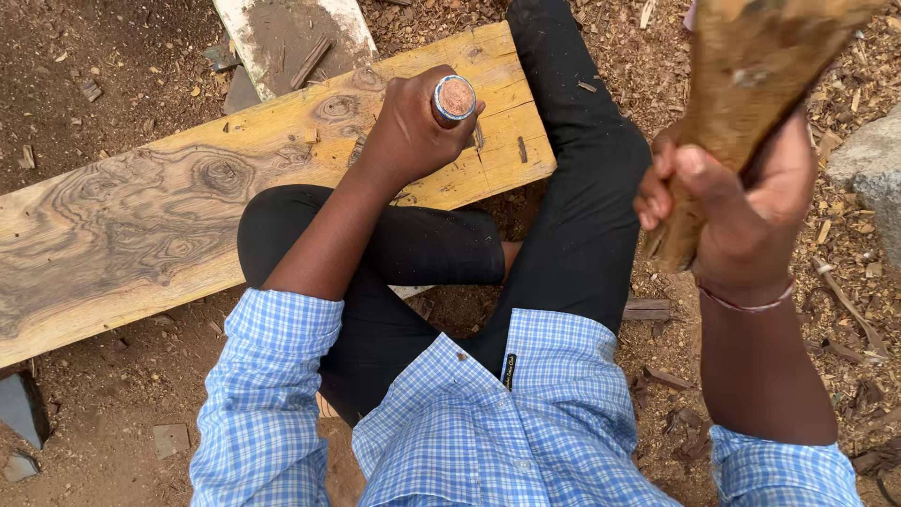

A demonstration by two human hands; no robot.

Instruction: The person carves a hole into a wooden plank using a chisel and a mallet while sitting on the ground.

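Note:
My left hand (410,127) is closed around a chisel (455,98), held upright on the yellow wooden plank (169,225); only its round metal-ringed handle top shows above my fist. My right hand (741,202) is raised at the right, gripping a rough wooden mallet (751,66) whose head fills the upper right corner. The plank lies across my lap, over my legs in black trousers. The chisel's blade is hidden behind my hand.
A white-edged board (291,38) lies beyond the plank. Wood chips and shavings (845,310) cover the dirt ground at right. A grey stone (873,169) sits at the far right edge. Small dark scraps (23,408) lie at lower left.

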